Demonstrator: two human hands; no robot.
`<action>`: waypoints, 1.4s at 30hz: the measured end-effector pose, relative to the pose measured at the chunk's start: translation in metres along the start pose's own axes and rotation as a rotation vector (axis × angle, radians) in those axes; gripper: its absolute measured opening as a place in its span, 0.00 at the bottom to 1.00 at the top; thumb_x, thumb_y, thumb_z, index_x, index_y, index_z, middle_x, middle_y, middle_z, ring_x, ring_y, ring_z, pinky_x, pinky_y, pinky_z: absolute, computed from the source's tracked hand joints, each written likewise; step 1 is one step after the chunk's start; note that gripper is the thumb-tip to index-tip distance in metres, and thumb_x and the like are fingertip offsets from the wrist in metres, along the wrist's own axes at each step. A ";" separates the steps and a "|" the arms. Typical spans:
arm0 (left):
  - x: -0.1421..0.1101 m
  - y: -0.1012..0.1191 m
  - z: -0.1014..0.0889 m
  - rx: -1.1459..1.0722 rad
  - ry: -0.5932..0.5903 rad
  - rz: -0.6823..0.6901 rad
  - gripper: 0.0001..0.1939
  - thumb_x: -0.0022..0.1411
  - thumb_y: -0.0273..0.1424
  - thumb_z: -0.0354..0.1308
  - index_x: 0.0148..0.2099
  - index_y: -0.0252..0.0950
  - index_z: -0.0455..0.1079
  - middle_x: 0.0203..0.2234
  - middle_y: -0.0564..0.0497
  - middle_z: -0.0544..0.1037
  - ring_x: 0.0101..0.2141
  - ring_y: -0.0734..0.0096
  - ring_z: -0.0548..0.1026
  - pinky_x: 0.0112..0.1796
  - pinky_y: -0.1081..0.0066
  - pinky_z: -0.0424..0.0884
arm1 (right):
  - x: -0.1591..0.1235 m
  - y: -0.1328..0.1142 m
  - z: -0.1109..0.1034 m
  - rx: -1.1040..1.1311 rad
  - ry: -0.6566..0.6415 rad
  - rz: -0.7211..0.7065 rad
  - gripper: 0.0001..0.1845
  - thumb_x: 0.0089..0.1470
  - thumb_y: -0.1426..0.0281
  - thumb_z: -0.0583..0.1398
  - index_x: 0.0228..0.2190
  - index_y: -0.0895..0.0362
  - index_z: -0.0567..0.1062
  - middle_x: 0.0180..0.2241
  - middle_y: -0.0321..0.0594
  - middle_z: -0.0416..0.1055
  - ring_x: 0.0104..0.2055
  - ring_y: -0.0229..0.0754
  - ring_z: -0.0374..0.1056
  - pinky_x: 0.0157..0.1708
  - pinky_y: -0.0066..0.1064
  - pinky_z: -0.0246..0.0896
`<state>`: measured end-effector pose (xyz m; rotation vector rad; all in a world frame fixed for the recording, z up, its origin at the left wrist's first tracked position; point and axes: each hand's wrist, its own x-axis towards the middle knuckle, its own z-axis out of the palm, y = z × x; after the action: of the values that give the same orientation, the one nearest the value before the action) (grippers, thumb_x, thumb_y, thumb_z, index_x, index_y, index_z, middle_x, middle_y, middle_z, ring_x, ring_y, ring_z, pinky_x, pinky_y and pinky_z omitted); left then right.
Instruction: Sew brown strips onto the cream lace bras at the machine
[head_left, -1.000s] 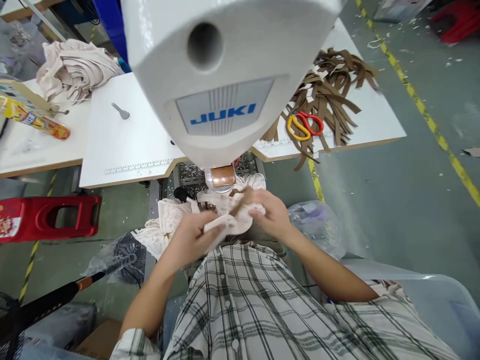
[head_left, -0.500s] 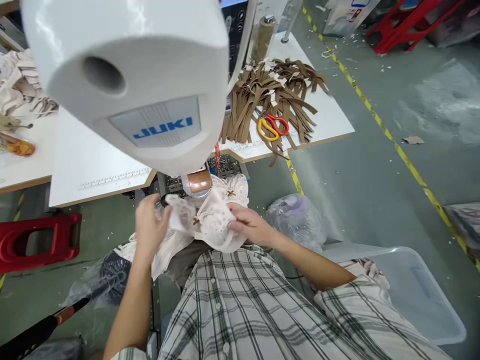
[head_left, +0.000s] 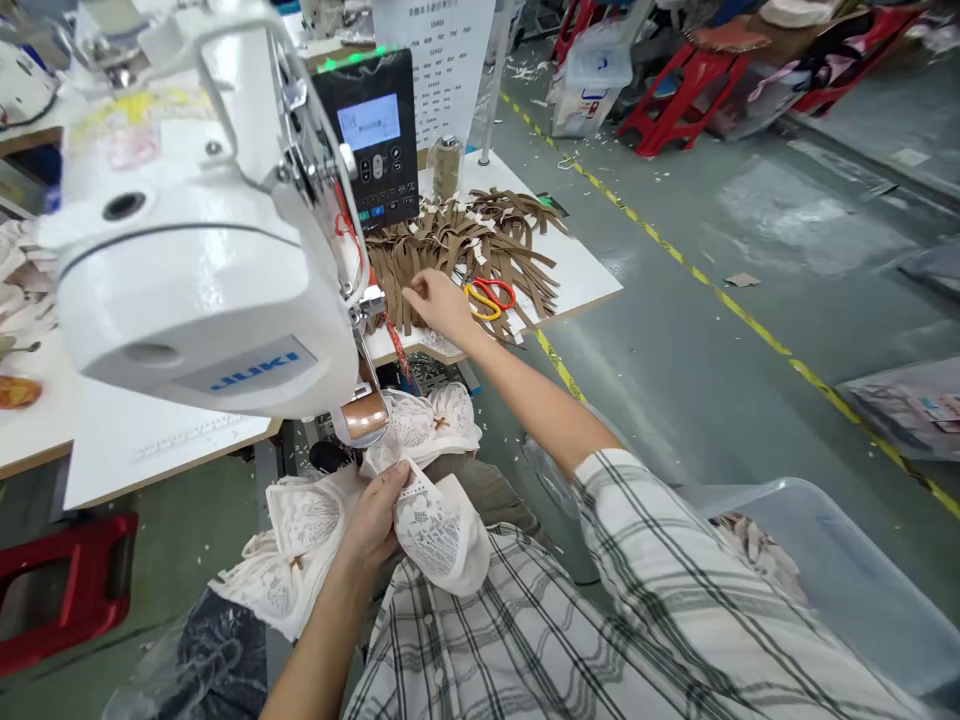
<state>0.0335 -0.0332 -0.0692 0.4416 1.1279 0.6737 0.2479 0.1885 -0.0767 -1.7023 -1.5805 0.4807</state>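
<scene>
My left hand [head_left: 377, 517] is closed on a cream lace bra piece [head_left: 439, 530] held over my lap, just below the copper-coloured end [head_left: 364, 414] of the white Juki sewing machine [head_left: 202, 270]. More lace pieces [head_left: 431, 418] lie under the machine. My right hand [head_left: 442, 302] reaches forward onto the pile of brown straps [head_left: 457, 245] on the white table [head_left: 581, 270], fingers pinched at a strap. Yellow and red scissors [head_left: 489, 295] lie just right of that hand.
The machine's control panel [head_left: 373, 135] stands behind the straps, with a thread cone [head_left: 445, 166] beside it. A clear plastic bin [head_left: 825, 580] sits at my right. A red stool [head_left: 64, 585] stands at lower left. Yellow floor tape [head_left: 720, 295] runs along the aisle.
My right hand let go of the lace and reached forward to the brown straps. My left hand shifted to grip the lace piece nearer my lap. The view tilted up and right.
</scene>
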 end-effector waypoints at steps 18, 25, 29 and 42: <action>-0.036 0.033 -0.011 0.612 0.049 0.351 0.17 0.65 0.45 0.57 0.35 0.35 0.72 0.24 0.55 0.67 0.26 0.75 0.61 0.28 0.75 0.58 | -0.100 0.003 -0.018 1.569 -0.275 0.906 0.11 0.60 0.67 0.61 0.28 0.56 0.66 0.17 0.23 0.52 0.15 0.26 0.43 0.13 0.17 0.45; -0.047 0.029 0.017 0.863 0.195 0.712 0.11 0.63 0.36 0.61 0.47 0.39 0.74 0.38 0.48 0.75 0.31 0.70 0.69 0.32 0.73 0.64 | -0.191 -0.070 -0.006 1.749 -0.412 0.569 0.10 0.59 0.59 0.62 0.36 0.51 0.70 0.23 0.28 0.54 0.22 0.30 0.51 0.29 0.22 0.62; -0.041 0.018 0.007 0.786 0.128 0.464 0.15 0.61 0.40 0.62 0.46 0.36 0.74 0.32 0.50 0.75 0.23 0.75 0.64 0.25 0.74 0.60 | -0.203 -0.091 -0.012 1.705 -0.330 0.603 0.09 0.63 0.58 0.56 0.34 0.48 0.68 0.24 0.30 0.49 0.22 0.35 0.47 0.30 0.27 0.63; -0.041 0.024 -0.006 0.785 0.050 0.401 0.20 0.65 0.42 0.55 0.24 0.36 0.67 0.19 0.55 0.66 0.22 0.75 0.62 0.24 0.74 0.56 | -0.209 -0.054 -0.007 1.118 -0.816 0.515 0.16 0.55 0.55 0.63 0.35 0.55 0.77 0.30 0.35 0.72 0.30 0.35 0.65 0.35 0.28 0.64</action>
<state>0.0107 -0.0443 -0.0282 1.3510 1.3450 0.5633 0.1818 -0.0169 -0.0774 -0.9769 -0.8952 2.0514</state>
